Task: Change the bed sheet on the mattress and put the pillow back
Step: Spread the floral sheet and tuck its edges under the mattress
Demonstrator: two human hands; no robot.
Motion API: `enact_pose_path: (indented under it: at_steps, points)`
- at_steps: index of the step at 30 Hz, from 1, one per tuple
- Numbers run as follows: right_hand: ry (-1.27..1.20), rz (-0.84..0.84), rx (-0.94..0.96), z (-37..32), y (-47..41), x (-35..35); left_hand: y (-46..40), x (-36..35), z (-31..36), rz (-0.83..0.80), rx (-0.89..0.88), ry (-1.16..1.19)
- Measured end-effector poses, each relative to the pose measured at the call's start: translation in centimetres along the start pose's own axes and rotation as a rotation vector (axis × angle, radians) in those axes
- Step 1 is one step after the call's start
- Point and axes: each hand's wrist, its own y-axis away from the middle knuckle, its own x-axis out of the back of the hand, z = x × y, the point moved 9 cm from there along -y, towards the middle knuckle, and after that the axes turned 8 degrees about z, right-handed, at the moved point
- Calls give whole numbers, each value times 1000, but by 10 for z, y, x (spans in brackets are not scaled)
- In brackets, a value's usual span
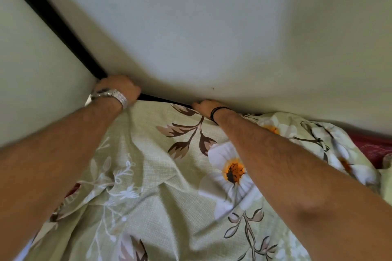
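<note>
Head view: your left hand point(118, 89) is curled on the floral sheet point(161, 176) at the bed corner. Your right hand point(204, 106) presses the sheet edge at the wall point(212, 27); its grip I cannot tell. The sheet lies wrinkled over the red mattress point(373, 148).

Pale green cotton bed sheet point(161, 186) printed with white orange-centred flowers and brown leaves; dark red patterned fabric point(375, 148) at its right edge

Walls point(212, 27) hem you in ahead and left, only a narrow dark gap point(161, 99) along the sheet point(159, 176) edge, open room rightward.
</note>
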Motion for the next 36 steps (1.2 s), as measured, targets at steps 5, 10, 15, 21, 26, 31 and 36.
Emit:
enact_pose_path:
  at_steps: [5, 10, 15, 21, 26, 31, 36]
  points:
    - [115, 76, -97, -1, 23, 22, 110, -29, 47, 292, -223, 149]
    - [-68, 260, 53, 14, 74, 41, 114, -47, 38, 345, -176, 95]
    - [-61, 481, 302, 98, 142, 65, 122, -37, 51, 327, -66, 1]
    - [-21, 871, 34, 298, 210, 116, 217, -32, 249, 332, -548, 242]
    - [-36, 849, -190, 428, 238, 140, 312, -88, 428, 202, -625, 339]
    - [-115, 750, -116, 473, 222, 166, 338, -138, 458, 230, -492, 105]
    - [-239, 561, -112, 483, 199, 158, 334, -140, 461, 294, -440, 40]
